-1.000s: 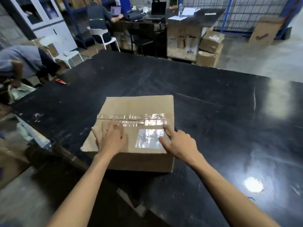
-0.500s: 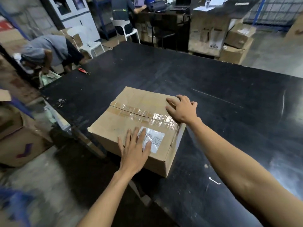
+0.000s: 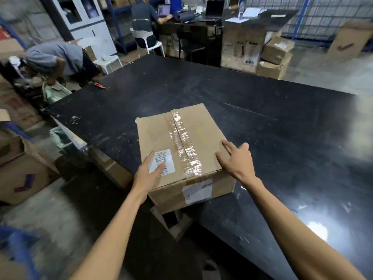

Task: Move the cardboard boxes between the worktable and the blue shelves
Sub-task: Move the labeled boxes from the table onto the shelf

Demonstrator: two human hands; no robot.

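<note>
Swinging round since a second ago, the cardboard box now overhangs the surface's near-left edge, left hand and right hand flat on top, fingers apart, so probably shelf-bound soon.

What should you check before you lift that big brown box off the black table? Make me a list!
1. Both hands on the box: ok. The left hand and the right hand lie flat on top of the cardboard box.
2. Firm grip: not ok. The fingers are straight and none curl under an edge.
3. Box sealed: ok. Clear tape runs along the top seam.
4. Box fully supported: not ok. Its near corner hangs past the worktable edge.
5. Weight: cannot tell.
6. Path to the blue shelves: cannot tell. Another box sits on the floor to the left.
</note>
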